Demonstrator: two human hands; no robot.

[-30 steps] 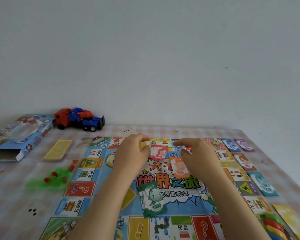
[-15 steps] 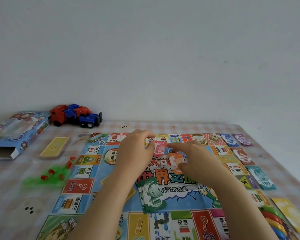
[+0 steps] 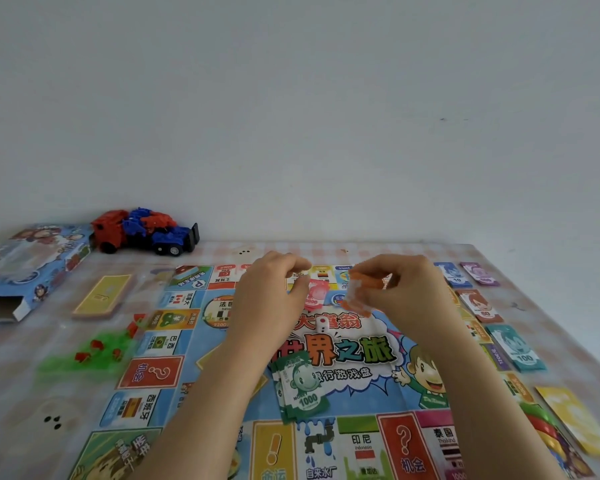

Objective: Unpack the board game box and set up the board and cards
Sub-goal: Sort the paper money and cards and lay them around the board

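A: Nearest item?
B: Green 1000 notes (image 3: 300, 389), fanned on the game board (image 3: 361, 393), which lies flat on the checked surface (image 3: 21, 382).

A: Hands?
B: Right hand (image 3: 407, 292): fingers pinched on a blurred orange note stack (image 3: 361, 291), raised above the board. Left hand (image 3: 272, 292): fingers curled, holding nothing visible; pink notes (image 3: 316, 294) beside it.

A: Farthest?
B: Game box (image 3: 32, 268), far left, open end toward the viewer; toy truck (image 3: 146, 232) by the wall.

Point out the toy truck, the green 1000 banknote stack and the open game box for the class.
toy truck (image 3: 142, 231): head view, on its blue middle section.
green 1000 banknote stack (image 3: 301, 388): head view, on the top note's printed face.
game box (image 3: 32, 265): head view, on its printed lid.
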